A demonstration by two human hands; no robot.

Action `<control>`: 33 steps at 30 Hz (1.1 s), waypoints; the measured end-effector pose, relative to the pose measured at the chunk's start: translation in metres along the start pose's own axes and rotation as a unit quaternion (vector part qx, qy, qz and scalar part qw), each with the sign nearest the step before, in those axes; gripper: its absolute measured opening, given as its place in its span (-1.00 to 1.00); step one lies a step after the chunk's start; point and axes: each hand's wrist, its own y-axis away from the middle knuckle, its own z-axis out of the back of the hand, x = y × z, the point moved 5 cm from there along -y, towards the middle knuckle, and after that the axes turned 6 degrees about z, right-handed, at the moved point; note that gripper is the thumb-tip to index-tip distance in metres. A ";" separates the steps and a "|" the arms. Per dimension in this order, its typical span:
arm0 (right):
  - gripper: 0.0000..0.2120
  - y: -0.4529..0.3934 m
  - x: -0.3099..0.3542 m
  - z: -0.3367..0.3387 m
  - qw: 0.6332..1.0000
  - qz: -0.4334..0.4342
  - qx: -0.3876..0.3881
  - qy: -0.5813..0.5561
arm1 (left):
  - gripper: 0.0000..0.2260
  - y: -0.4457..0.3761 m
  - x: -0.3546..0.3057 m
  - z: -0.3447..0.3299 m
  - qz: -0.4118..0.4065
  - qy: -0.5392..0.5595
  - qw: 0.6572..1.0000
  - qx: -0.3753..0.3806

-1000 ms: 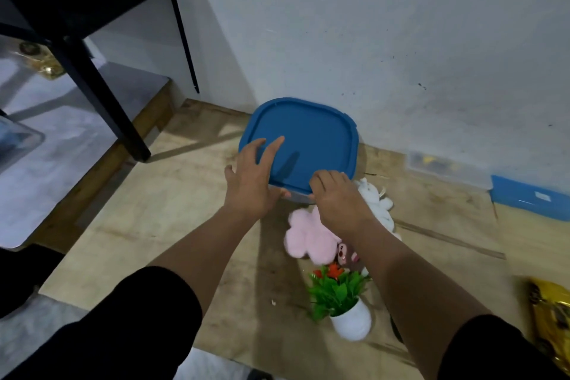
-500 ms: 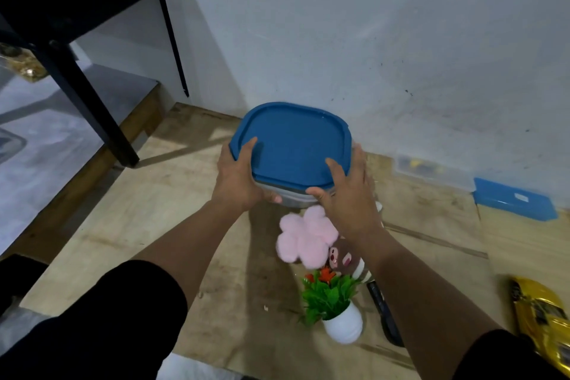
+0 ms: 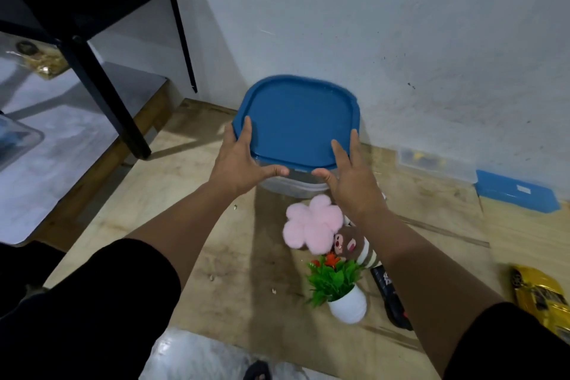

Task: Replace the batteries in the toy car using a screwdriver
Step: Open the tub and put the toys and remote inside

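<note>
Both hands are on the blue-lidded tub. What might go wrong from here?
The left hand and right hand touch only the near corners of the blue lid: a lift could tip the tub or pop the lid. Dragged toward you, the tub could knock the pink plush and potted plant in front of it.

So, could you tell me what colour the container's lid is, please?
The lid is blue; the head view shows it best.

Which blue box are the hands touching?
The big tub with the blue lid, in the middle: the left hand and right hand press its sides. The small flat blue box lies untouched, far off to the right.
</note>
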 end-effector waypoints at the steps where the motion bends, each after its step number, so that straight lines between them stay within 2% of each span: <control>1: -0.32 0.001 0.006 0.003 1.000 0.011 -0.008 -0.003 | 0.19 0.004 -0.001 0.007 -0.003 0.000 1.000 -0.011; 10: -0.28 0.048 0.081 0.003 0.992 0.122 -0.011 0.003 | 0.16 0.096 0.037 0.070 0.046 -0.043 0.992 -0.106; 13: -0.27 0.081 0.103 -0.023 0.988 0.150 0.030 0.002 | 0.15 0.147 0.066 0.078 0.076 -0.058 0.988 -0.125; 18: -0.25 0.143 0.127 -0.078 0.981 0.183 0.064 -0.018 | 0.21 0.221 0.127 0.066 0.152 -0.060 0.982 -0.096; 22: -0.28 0.173 0.126 -0.128 0.977 0.147 0.157 0.010 | 0.17 0.250 0.168 0.049 0.186 -0.102 0.975 -0.059; 27: -0.29 0.173 0.128 -0.165 0.974 0.103 0.198 0.025 | 0.14 0.237 0.198 0.039 0.212 -0.153 0.965 0.008; 33: -0.35 0.158 0.133 -0.173 0.971 0.085 0.212 0.072 | 0.12 0.204 0.211 0.038 0.203 -0.173 0.963 0.041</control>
